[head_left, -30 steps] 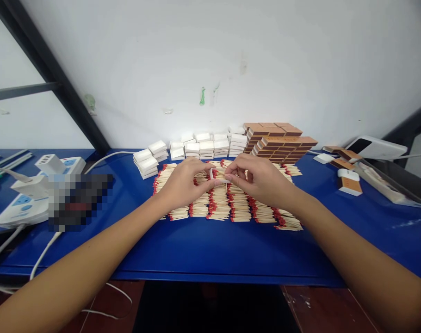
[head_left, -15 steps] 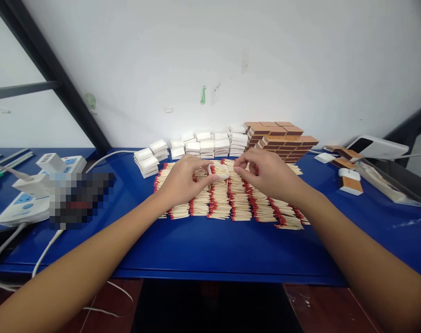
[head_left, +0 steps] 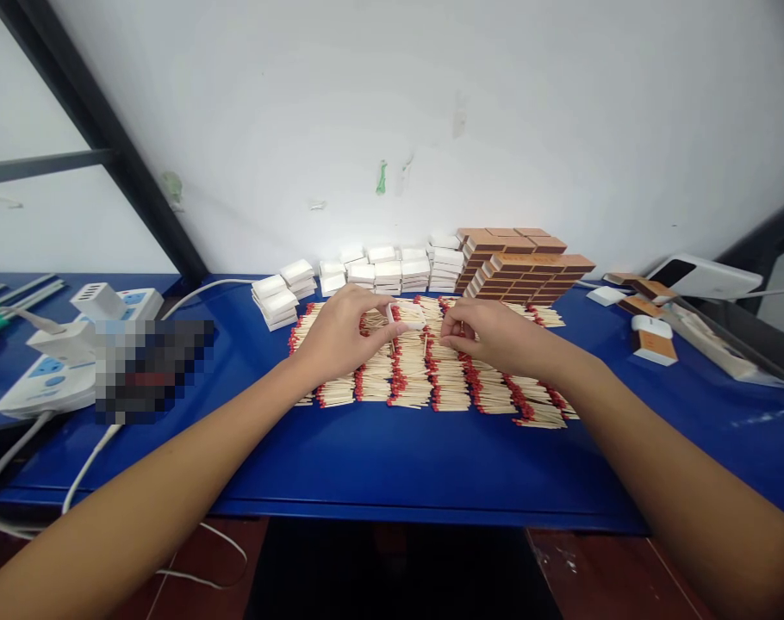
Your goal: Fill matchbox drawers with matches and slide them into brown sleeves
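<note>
My left hand (head_left: 353, 331) grips a white matchbox tray (head_left: 406, 315) between thumb and fingers, holding it above the matches. Some matches lie inside that tray. Just to its right, my right hand (head_left: 482, 329) is closed in a pinch low over the rows; what its fingertips hold, if anything, is too small to make out. Red-tipped matches (head_left: 450, 387) lie in several rows on the blue table (head_left: 392, 465), under and around both hands.
Behind the matches stand stacked white matchbox trays (head_left: 387, 274) and a pile of brown matchboxes (head_left: 534, 265). A power strip (head_left: 49, 379) with plugs and a pixelated dark object (head_left: 163, 366) are at left. At right are loose matchboxes (head_left: 654, 344) and a white device (head_left: 706, 274).
My right hand has moved slightly right and down, away from the tray toward the matches. My left hand keeps the tray in nearly the same place.
</note>
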Demonstrator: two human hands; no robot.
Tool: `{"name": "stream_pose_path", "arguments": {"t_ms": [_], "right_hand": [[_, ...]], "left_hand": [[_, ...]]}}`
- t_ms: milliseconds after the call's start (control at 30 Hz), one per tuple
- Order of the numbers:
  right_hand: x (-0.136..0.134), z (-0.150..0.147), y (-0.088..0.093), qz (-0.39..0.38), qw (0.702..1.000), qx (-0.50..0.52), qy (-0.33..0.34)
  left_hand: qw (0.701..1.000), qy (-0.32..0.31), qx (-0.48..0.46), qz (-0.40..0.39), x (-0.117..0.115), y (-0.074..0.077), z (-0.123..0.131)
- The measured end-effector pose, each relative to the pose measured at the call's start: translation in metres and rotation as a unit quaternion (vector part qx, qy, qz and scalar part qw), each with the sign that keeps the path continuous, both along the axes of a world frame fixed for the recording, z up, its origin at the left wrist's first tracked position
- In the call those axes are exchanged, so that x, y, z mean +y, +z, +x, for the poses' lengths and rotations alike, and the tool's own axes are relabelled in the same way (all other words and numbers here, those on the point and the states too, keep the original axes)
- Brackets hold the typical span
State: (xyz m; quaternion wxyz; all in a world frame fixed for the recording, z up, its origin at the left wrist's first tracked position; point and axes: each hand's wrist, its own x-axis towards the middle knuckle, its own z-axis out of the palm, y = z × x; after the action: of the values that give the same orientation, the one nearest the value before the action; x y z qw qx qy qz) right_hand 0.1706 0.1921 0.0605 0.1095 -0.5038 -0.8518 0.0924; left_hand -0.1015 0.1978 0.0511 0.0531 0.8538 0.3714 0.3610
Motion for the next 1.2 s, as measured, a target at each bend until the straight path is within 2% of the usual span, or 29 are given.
{"name": "stream_pose_path", "arguments": {"t_ms": [967, 1200], "right_hand": [[0.0031, 0.0089, -0.0067, -0.041, 0.999, 0.021, 0.012], [-0.0023, 0.0054, 0.0004, -0.032, 0.999, 0.028, 0.016]], "left_hand": [[1.0, -0.008, 0.009, 0.024, 0.003, -0.0025, -0.0007], [1.0, -0.008, 0.011, 0.017, 0.0028, -0.0014, -0.0007]]}}
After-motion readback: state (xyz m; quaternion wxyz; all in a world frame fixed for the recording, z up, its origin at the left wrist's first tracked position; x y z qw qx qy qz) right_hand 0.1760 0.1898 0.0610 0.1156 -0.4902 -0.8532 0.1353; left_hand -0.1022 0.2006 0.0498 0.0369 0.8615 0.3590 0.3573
